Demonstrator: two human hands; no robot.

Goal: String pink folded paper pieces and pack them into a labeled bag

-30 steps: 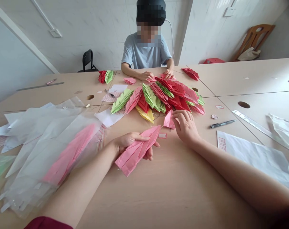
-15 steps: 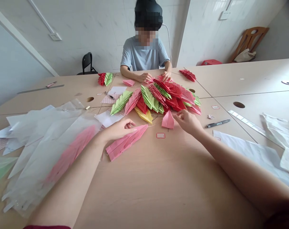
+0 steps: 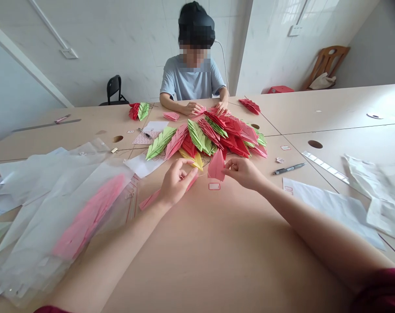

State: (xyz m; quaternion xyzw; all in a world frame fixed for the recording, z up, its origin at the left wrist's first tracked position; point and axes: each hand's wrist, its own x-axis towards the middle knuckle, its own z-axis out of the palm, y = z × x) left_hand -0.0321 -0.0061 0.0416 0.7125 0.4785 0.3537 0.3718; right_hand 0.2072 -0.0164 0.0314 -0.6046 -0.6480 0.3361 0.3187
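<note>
Pinching a small pink piece [image 3: 216, 165] at its right side, the right hand [image 3: 245, 172] was near the middle of the tabletop [image 3: 197, 252], a red-edged label [image 3: 214, 186] just below the piece. The left hand [image 3: 176, 182] held thumb and forefinger nearly together; whether a thread was between them, I could not tell. It hid the middle of a long pink piece [image 3: 149, 200] lying beneath. A pile [image 3: 232, 132] of red, pink and green pieces blocked the way toward the far edge, with a yellow piece [image 3: 197, 162] showing just behind the left fingertips. At that edge sat a co-worker [image 3: 192, 82], both hands at the pile's far side. A red piece [image 3: 249, 106] lay near the same edge. Clear bags [image 3: 37, 234] crowded the tabletop's left side, beside the left forearm; a pen [image 3: 289, 168] and an envelope [image 3: 331, 213] lay toward the right side, beyond the right forearm.
</note>
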